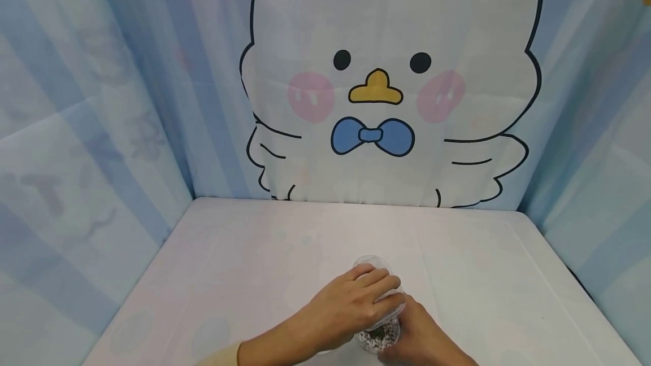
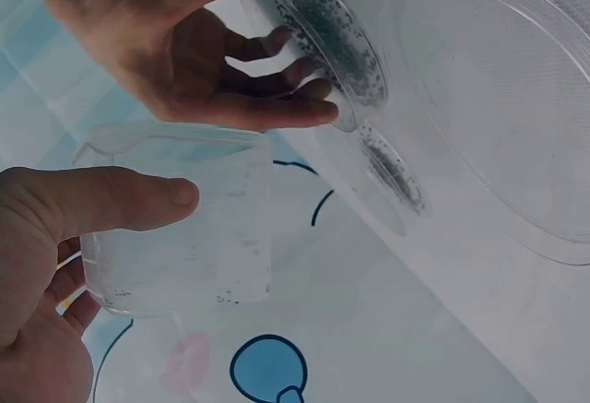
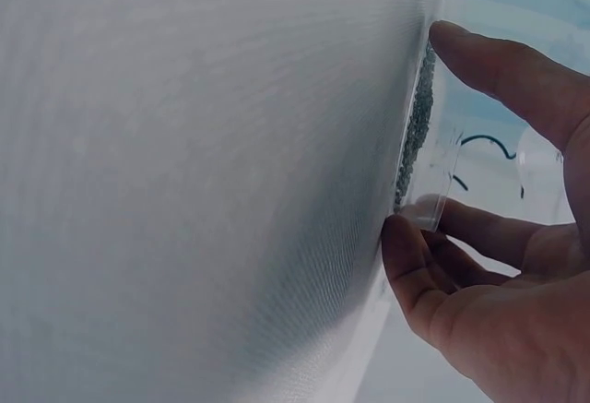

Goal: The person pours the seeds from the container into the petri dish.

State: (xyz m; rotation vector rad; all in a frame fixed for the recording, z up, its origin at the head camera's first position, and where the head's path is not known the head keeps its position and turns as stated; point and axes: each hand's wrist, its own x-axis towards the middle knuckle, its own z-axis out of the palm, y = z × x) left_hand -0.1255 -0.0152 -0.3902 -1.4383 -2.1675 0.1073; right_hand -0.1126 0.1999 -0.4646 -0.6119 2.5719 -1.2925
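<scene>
My left hand [image 1: 356, 301] grips a clear plastic cup [image 2: 203, 246], thumb along one side and fingers round the other. A few dark specks cling inside the cup. Low in the head view, close beside the cup, is a shallow clear round dish [image 1: 377, 336] with dark and pale grains in it. My right hand [image 1: 422, 329] holds this dish by its rim, thumb on one side and fingertips on the other, as the right wrist view shows. The dark grains [image 3: 417, 131] form a thin layer along the dish.
A larger clear round dish or lid [image 2: 516, 191] lies on the white table [image 1: 264, 253] near my left wrist. Behind the table hangs a curtain [image 1: 376, 174] printed with a cartoon bird, and striped blue curtains [image 1: 76, 129] enclose the sides.
</scene>
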